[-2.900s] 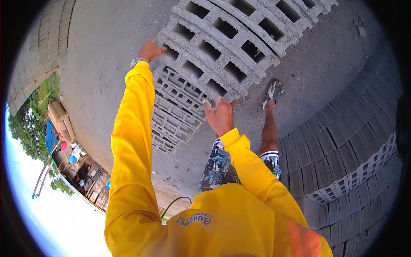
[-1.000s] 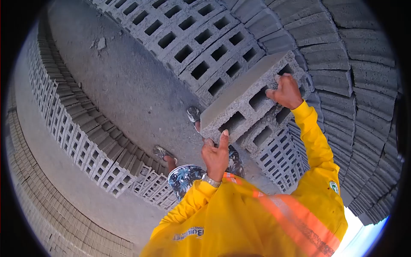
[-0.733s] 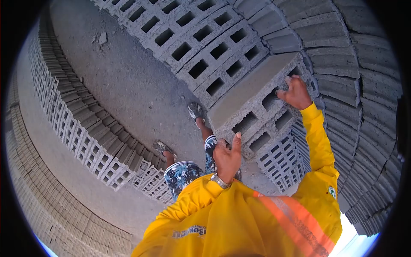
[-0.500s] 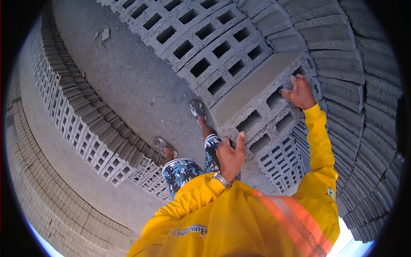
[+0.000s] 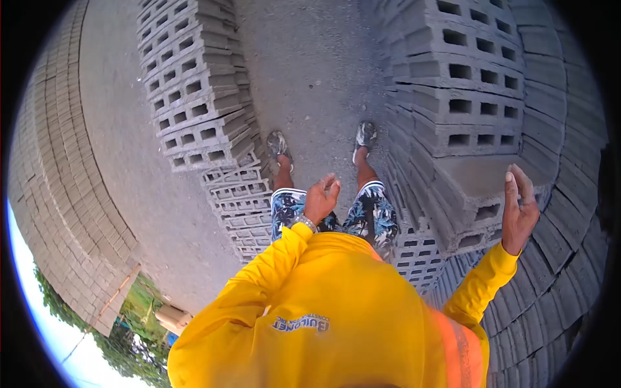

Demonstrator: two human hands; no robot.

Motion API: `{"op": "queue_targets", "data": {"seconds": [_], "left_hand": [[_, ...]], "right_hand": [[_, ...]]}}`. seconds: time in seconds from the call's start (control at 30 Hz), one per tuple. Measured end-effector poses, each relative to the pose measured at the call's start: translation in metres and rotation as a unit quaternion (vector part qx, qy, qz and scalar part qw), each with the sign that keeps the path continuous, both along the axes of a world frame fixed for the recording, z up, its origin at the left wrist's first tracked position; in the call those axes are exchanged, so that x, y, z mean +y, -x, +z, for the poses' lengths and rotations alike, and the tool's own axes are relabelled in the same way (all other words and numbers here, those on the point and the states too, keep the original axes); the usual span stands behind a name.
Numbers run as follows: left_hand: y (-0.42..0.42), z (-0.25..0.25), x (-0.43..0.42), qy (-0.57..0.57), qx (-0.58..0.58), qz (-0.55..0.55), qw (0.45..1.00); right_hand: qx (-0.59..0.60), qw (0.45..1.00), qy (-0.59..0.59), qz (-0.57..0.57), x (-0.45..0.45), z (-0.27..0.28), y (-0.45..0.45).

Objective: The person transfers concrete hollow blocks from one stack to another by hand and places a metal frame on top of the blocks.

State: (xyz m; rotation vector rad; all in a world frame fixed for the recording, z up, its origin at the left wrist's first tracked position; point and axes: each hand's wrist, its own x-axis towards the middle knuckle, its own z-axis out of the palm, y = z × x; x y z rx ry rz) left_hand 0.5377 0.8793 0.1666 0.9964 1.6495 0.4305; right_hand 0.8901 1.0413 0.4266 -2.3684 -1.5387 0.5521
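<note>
My left hand (image 5: 321, 200), with a metal watch on its wrist, hangs in front of my shorts. It holds nothing, its fingers are loosely bent and the thumb stands apart. Beside a smooth-topped hollow concrete block (image 5: 469, 176) on the right, my right hand (image 5: 519, 210) is raised with fingers extended and nothing in it. Whether its fingertips touch the block cannot be made out. That block lies at the near end of a stacked row of hollow blocks (image 5: 456, 97).
Another row of hollow blocks (image 5: 187, 97) runs along the left. My shod feet (image 5: 365, 136) stand on the grey ground (image 5: 310, 71) between the rows. Stacked blocks (image 5: 58, 181) curve along the far left, with more (image 5: 550, 284) at the right edge.
Both hands have come off the block, the left one moving back toward my body. My view has turned, so the rows now run upward in it. The block rests on the stack.
</note>
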Motion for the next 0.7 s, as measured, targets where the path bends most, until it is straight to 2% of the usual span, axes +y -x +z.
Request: {"op": "queue_targets", "data": {"seconds": [0.03, 0.07, 0.13, 0.17, 0.2, 0.23, 0.27, 0.33, 0.4, 0.47, 0.53, 0.57, 0.7], "left_hand": [[0.052, -0.026, -0.017, 0.019, 0.056, 0.029, 0.998], [0.106, -0.048, -0.034, 0.023, 0.098, 0.105, 0.989], [0.215, -0.069, -0.063, 0.034, 0.184, 0.211, 0.96], [0.274, -0.077, -0.072, 0.036, 0.229, 0.238, 0.943], [0.331, -0.097, -0.089, -0.029, 0.288, 0.298, 0.91], [0.382, -0.098, -0.092, 0.005, 0.278, 0.373, 0.885], [0.434, -0.097, -0.088, 0.044, 0.28, 0.398, 0.872], [0.526, -0.115, -0.082, 0.045, 0.356, 0.366, 0.859], [0.579, -0.115, -0.048, 0.043, 0.437, 0.289, 0.851], [0.62, -0.125, -0.02, 0.052, 0.428, 0.208, 0.878], [0.654, -0.151, -0.008, 0.109, 0.397, 0.141, 0.901], [0.666, -0.163, -0.003, 0.136, 0.379, 0.104, 0.91], [0.69, -0.194, 0.005, 0.167, 0.302, 0.113, 0.932]], "right_hand": [[0.059, 0.998, 0.013, 0.026, 0.005, -0.017, 0.051], [0.111, 0.992, 0.028, 0.05, 0.013, -0.037, 0.101], [0.247, 0.956, 0.111, 0.116, 0.011, -0.112, 0.202], [0.242, 0.942, 0.151, 0.177, 0.012, -0.13, 0.274], [0.265, 0.918, 0.16, 0.25, 0.003, -0.162, 0.333], [0.277, 0.894, 0.207, 0.286, -0.011, -0.196, 0.389], [0.304, 0.867, 0.221, 0.328, -0.026, -0.221, 0.444], [0.317, 0.846, 0.205, 0.377, -0.065, -0.285, 0.535], [0.302, 0.846, 0.195, 0.393, -0.087, -0.323, 0.61], [0.244, 0.848, 0.206, 0.423, -0.092, -0.351, 0.665], [0.154, 0.836, 0.226, 0.476, -0.093, -0.371, 0.702], [0.144, 0.846, 0.23, 0.458, -0.095, -0.376, 0.716], [0.14, 0.882, 0.276, 0.356, -0.094, -0.377, 0.735]]}}
